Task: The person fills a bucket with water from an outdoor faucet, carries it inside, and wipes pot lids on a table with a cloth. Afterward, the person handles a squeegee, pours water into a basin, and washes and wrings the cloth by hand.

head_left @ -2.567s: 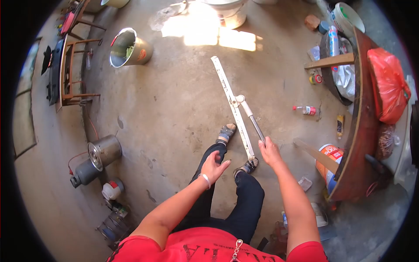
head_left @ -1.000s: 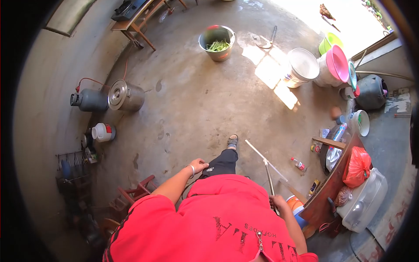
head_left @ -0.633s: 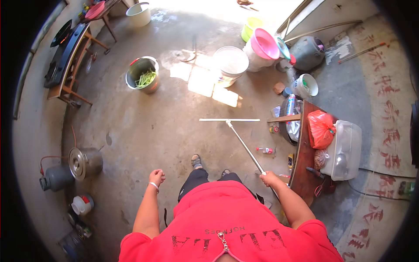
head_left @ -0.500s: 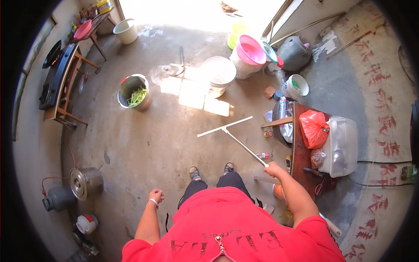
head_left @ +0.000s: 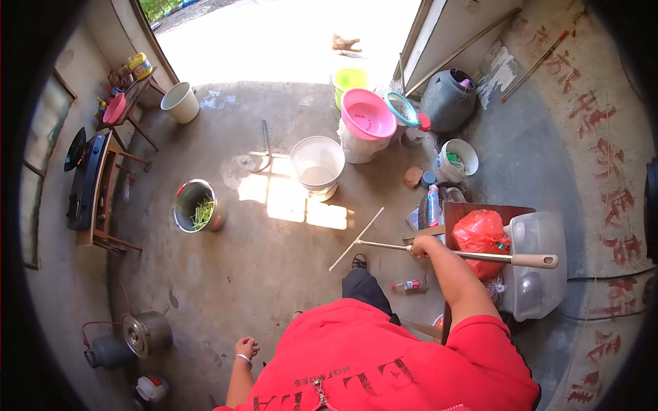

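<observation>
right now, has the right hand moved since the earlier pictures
Yes. Judged against the plastic bottle on the floor, the right hand, gripping the pole, has gone from below the bottle to above it in view.

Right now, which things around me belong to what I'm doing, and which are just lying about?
In use:
long-handled T-shaped tool, gripped in your right hand

Apparently just lying about:
plastic bottle on the floor
bucket of green stalks
large pink basin
red plastic bag
metal pot
</observation>
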Demonstrator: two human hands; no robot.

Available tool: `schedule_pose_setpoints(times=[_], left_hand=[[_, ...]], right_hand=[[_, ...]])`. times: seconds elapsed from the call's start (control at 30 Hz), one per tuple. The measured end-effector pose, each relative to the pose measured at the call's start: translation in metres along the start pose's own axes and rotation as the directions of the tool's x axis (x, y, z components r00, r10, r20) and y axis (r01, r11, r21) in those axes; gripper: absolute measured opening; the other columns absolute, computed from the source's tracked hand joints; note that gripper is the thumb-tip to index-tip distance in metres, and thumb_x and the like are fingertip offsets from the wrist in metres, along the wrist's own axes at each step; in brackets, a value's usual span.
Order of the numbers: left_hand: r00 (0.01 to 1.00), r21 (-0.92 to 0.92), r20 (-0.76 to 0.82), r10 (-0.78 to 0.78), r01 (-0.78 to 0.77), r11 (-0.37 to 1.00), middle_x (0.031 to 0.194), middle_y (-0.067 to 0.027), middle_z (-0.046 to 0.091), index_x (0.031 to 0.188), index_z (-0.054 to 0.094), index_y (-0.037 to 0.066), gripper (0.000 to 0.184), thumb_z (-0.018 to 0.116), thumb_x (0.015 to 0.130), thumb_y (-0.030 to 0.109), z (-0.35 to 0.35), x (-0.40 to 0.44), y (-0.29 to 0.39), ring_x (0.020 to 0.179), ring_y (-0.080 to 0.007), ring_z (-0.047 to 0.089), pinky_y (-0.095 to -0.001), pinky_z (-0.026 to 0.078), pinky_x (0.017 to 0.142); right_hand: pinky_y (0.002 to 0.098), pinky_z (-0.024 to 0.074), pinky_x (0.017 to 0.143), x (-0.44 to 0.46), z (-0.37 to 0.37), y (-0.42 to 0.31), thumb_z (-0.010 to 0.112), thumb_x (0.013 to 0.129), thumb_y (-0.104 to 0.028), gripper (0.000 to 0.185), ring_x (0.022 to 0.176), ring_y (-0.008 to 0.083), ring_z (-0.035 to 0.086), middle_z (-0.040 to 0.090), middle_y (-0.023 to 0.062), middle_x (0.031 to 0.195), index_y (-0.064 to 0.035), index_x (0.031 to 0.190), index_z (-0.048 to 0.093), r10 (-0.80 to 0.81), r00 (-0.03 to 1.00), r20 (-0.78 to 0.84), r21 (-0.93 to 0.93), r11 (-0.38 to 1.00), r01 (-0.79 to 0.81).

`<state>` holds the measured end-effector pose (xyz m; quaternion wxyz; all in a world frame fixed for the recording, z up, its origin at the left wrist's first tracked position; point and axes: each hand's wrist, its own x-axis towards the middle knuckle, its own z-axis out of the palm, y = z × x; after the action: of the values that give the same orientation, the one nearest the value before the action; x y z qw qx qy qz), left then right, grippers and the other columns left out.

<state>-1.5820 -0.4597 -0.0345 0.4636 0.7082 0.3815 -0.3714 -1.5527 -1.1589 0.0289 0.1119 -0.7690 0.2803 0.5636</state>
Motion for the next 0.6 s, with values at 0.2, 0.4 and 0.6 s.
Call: schedule_pose_setpoints(times=[0.2,0.4,0.6], left_hand=[[0.996,0.229,0.079,-0.053,0.033,0.973,0.085,-0.0091,0.062,0.103,0.053,0.005,0.025,0.056,0.081,0.016,0.12,-0.069,0.067,0.063,-0.0193,0.061,-0.0299,0.049,0.051],[0.972,0.418,0.22,0.081,-0.169,0.893,0.085,-0.0089,0.062,0.102,0.056,0.002,0.025,0.057,0.08,0.015,0.21,-0.049,0.144,0.071,-0.017,0.06,-0.0286,0.049,0.061],[0.946,0.461,0.291,0.143,-0.27,0.845,0.084,-0.0089,0.062,0.099,0.057,-0.001,0.025,0.058,0.079,0.014,0.282,-0.031,0.278,0.071,-0.0171,0.06,-0.0275,0.049,0.061]], right_hand=[[0.0291,0.0375,0.041,0.028,-0.103,0.084,0.058,0.077,-0.02,0.021,0.044,0.013,0.046,0.053,0.0032,0.054,-0.0034,0.064,0.059,-0.049,0.999,0.023,0.042,0.998,0.048],[0.0317,0.0436,0.048,0.058,-0.177,0.149,0.058,0.075,-0.017,0.017,0.051,0.0172,0.054,0.059,0.0068,0.061,-0.0011,0.07,0.062,0.016,0.992,-0.126,0.112,0.994,-0.001],[0.0373,0.048,0.076,0.036,-0.243,0.19,0.059,0.071,-0.015,0.023,0.09,0.0285,0.061,0.062,0.0164,0.098,-0.0052,0.091,0.066,0.128,0.94,-0.317,0.107,0.989,-0.099]])
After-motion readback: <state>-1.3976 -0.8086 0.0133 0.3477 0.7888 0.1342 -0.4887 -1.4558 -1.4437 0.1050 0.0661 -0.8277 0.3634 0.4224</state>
